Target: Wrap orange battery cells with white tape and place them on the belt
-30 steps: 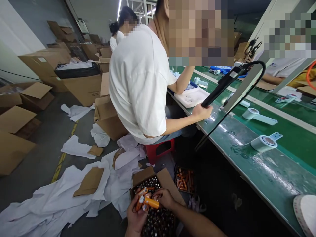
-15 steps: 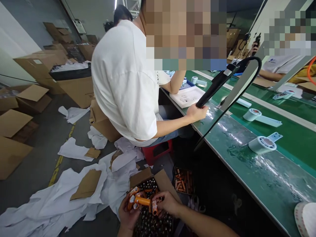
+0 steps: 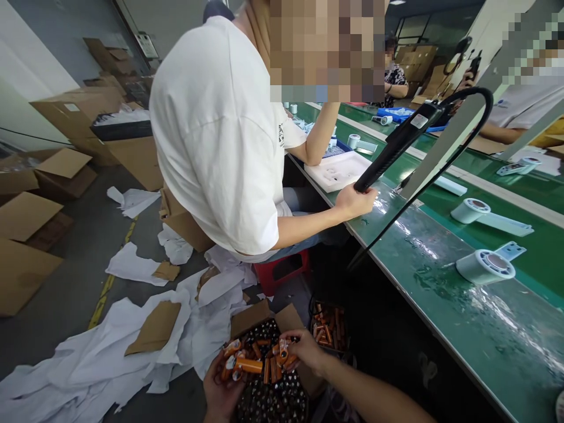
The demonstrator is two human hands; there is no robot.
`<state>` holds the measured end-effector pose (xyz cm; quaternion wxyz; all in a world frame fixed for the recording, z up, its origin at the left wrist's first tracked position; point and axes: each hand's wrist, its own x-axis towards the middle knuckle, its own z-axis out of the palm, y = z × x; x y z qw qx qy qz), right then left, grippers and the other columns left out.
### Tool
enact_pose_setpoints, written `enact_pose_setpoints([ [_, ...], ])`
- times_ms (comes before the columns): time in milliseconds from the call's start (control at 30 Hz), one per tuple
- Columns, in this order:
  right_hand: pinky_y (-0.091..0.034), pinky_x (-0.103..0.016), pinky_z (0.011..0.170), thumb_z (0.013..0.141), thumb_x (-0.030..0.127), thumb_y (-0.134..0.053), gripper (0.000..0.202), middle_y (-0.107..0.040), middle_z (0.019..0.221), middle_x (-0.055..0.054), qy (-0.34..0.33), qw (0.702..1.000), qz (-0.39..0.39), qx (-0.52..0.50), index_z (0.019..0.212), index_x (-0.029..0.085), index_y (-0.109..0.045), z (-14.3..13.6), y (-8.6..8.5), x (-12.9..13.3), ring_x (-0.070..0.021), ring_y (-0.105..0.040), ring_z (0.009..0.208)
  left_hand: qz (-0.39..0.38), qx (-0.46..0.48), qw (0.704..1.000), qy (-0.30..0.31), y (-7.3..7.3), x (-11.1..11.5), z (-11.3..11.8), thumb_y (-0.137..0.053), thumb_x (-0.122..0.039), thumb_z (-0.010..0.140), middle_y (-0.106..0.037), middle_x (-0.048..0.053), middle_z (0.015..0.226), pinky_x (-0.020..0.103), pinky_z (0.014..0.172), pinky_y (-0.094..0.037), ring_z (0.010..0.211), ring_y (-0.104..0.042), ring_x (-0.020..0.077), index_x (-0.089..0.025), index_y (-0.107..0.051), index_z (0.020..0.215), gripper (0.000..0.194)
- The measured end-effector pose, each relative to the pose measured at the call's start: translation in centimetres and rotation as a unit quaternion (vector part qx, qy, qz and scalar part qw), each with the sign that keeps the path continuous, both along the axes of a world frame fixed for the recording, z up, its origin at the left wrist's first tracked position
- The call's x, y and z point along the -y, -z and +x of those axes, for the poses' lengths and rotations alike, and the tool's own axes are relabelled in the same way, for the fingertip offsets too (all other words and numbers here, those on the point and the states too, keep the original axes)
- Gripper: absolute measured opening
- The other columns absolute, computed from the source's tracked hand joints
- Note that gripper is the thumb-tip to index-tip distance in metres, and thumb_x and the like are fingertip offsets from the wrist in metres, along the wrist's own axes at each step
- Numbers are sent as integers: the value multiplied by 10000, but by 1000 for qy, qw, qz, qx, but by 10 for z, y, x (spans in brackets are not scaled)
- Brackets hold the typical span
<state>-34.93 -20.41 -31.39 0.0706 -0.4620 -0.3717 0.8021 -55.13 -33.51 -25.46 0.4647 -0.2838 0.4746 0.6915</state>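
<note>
In the lower middle of the head view, my left hand [image 3: 220, 385] is curled around several orange cylindrical batteries [image 3: 249, 366], some with white ends. My right hand [image 3: 307, 351] pinches another orange battery [image 3: 283, 348] a little to the right. Both hands are over an open cardboard box [image 3: 249, 318] that has dark, light-spotted contents or lining [image 3: 271, 396]. More orange batteries [image 3: 273, 370] are between my hands; whether they rest in the box or are held is hard to tell. Beyond my right hand, a second container holds many orange cylinders [image 3: 326, 329].
A co-worker in a white shirt [image 3: 215, 135] sits on a red stool [image 3: 282, 271], gripping a black cabled tool [image 3: 392, 153]. Pale blue fan-like parts [image 3: 484, 267] lie on the green workbench [image 3: 423, 276]. White sheets [image 3: 101, 346] and cardboard boxes [image 3: 66, 170] cover the floor at left.
My right hand has moved slightly up and right, away from my left. My left hand has shifted a little left and down. More orange batteries show between them.
</note>
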Motion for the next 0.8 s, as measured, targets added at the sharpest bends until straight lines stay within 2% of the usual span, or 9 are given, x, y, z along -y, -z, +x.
enact_pose_setpoints([
  [133, -621, -319, 547, 619, 425, -931, 716, -789, 923, -114, 3, 1000, -6, -8, 1220, 135, -671, 0, -4, -6, -227, -729, 560, -4, 0, 1000, -26, -2, -4, 0, -660, -141, 781, -753, 48, 793, 277, 542, -583, 622, -714, 204, -172, -704, 1010, 235],
  [300, -627, -327, 588, 652, 389, -893, 692, -785, 873, -88, 19, 1000, -8, -5, 1251, 146, -647, -3, -7, -13, -230, -744, 600, 11, -8, 1000, -27, 4, -5, 0, -653, -120, 802, -758, 64, 835, 227, 485, -522, 620, -701, 186, -162, -709, 1048, 255],
  [533, -616, -350, 582, 572, 418, -893, 754, -783, 899, -110, 29, 999, -5, -15, 1228, 135, -652, -6, -13, -18, -254, -745, 607, 40, -12, 999, -8, 18, -2, -3, -680, -203, 839, -706, 30, 736, 162, 351, -335, 402, -464, 76, -150, -692, 1108, 275],
  [800, -621, -337, 603, 577, 342, -831, 710, -789, 990, -135, 44, 999, -7, -26, 1230, 130, -646, 1, -27, -22, -269, -773, 713, 14, -8, 1000, -27, 4, -7, 1, -607, -146, 844, -662, 10, 684, 161, 323, -291, 372, -419, 76, -150, -677, 1086, 252],
])
